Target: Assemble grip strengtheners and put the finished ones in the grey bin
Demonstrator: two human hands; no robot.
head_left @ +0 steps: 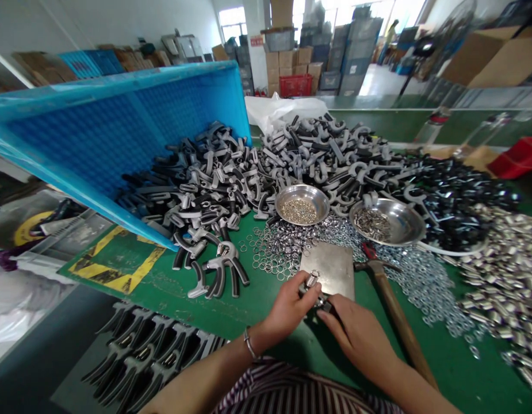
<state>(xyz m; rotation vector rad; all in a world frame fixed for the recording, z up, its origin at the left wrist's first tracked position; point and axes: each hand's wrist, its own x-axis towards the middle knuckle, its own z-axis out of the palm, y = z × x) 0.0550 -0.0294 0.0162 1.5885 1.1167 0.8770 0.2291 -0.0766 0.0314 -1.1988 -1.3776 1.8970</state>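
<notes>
My left hand [287,307] pinches a small metal coil spring [312,279], which stands up between thumb and fingers. Close beside it, my right hand [360,333] is closed around a small dark part [326,306]; the fingers cover most of it, and I cannot tell whether it joins the spring. Both hands meet just in front of a flat metal plate [335,267] on the green table [266,313]. A hammer [393,313] with a wooden handle lies to the right of my right hand. Loose metal rings [276,250] are spread behind the plate.
A tipped blue crate [119,109] spills grey-and-black handles [231,178]. Two metal bowls [320,201] [414,224] hold small pieces. Black parts [459,195] and shiny metal cylinders [502,270] are heaped at right. Spring-fitted clamps [149,351] lie in rows at lower left.
</notes>
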